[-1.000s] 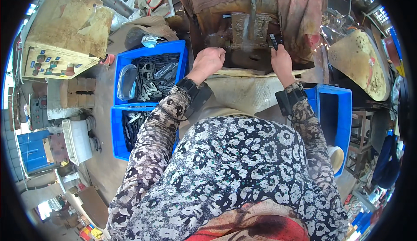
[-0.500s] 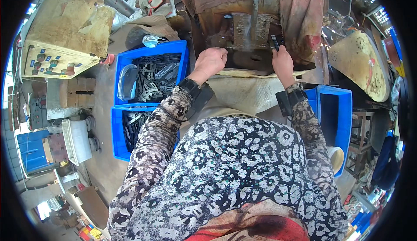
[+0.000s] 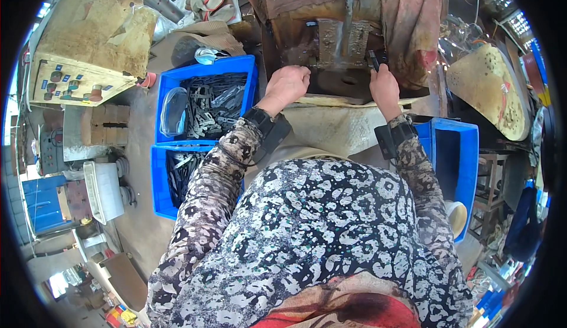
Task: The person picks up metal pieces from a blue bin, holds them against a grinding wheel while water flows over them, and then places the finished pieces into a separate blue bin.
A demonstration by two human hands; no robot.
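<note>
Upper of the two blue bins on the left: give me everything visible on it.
The upper blue bin is an upright, open-topped, rectangular box, apparently plastic. Inside lie a loose heap of dark grey, narrow, slotted parts, metallic-looking, and a clear rounded container at its left side. It stands left of the left hand, its near edge close against a second blue bin. The left sleeve passes its near right corner; contact can't be told. A crumpled pale-blue item shows at its far rim.
</note>
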